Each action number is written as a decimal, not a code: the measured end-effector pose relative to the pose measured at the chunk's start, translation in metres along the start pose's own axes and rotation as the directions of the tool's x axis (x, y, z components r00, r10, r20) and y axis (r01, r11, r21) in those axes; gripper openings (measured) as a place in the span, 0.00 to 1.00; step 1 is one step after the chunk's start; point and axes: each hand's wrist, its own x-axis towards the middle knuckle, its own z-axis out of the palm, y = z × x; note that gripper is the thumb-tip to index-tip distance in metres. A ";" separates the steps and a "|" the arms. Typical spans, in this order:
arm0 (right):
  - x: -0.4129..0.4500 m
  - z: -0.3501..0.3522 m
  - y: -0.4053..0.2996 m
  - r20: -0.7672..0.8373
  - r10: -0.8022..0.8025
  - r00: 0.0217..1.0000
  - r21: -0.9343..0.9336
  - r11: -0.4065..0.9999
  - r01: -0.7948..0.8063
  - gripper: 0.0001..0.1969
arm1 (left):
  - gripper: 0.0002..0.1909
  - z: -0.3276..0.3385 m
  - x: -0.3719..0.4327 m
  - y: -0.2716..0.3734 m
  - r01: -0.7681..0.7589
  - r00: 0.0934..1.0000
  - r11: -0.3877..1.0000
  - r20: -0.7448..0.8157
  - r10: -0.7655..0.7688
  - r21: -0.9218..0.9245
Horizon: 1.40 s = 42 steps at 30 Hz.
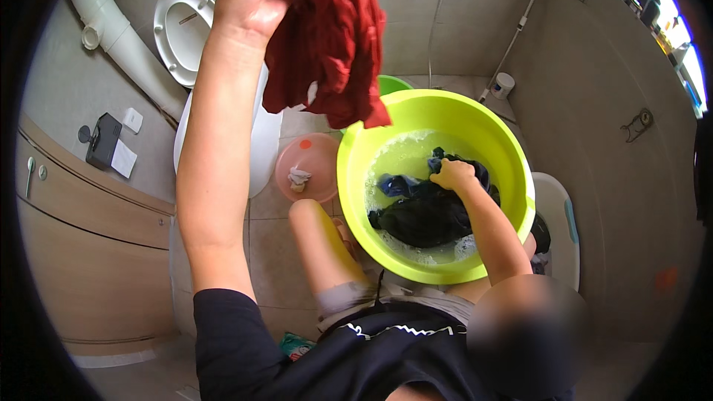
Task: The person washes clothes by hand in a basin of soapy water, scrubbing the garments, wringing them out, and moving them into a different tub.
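Observation:
My left hand (250,3) is raised at the top of the view and grips a wet, bunched red garment (334,39), which hangs down to the left rim of a large lime-green plastic tub (434,275). Sudsy water (406,150) partly fills the tub. Dark clothes (423,220), black and navy, lie in it, partly under the surface. My right hand (455,174) reaches into the tub with its fingers curled on the dark blue cloth at the upper right of the pile.
A pink basin (289,164) with a small white cloth (299,178) stands left of the tub. Beyond it is a white toilet (267,150). A green container (392,84) sits behind the tub, a white baby bath (560,217) to its right. A white drainpipe (120,36) runs along the left wall.

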 end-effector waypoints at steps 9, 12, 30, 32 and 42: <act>0.019 0.020 0.130 -0.218 -0.642 0.736 0.311 0.669 0.675 0.25 | 0.11 0.050 -0.091 -0.105 0.343 0.913 0.933 0.269 -0.305 -0.107; -0.002 -0.016 0.125 -0.063 -0.219 0.974 0.783 0.593 0.184 0.19 | 0.12 0.025 -0.130 -0.176 0.356 0.857 0.880 0.265 -0.442 0.314; 0.054 0.003 -0.127 -0.730 -0.011 0.684 0.405 0.799 0.445 0.31 | 0.16 -0.362 -0.217 -0.238 0.817 0.548 0.507 -0.643 -0.535 0.275; 0.072 0.029 -0.109 -0.665 0.063 0.745 0.482 0.797 0.363 0.32 | 0.17 -0.394 -0.241 -0.270 0.888 0.411 0.430 -0.698 -0.586 0.161; 0.108 0.140 -0.043 -0.253 -0.024 0.967 0.201 0.977 0.077 0.44 | 0.39 -0.475 -0.303 -0.406 0.874 0.455 0.077 -0.756 -0.471 0.479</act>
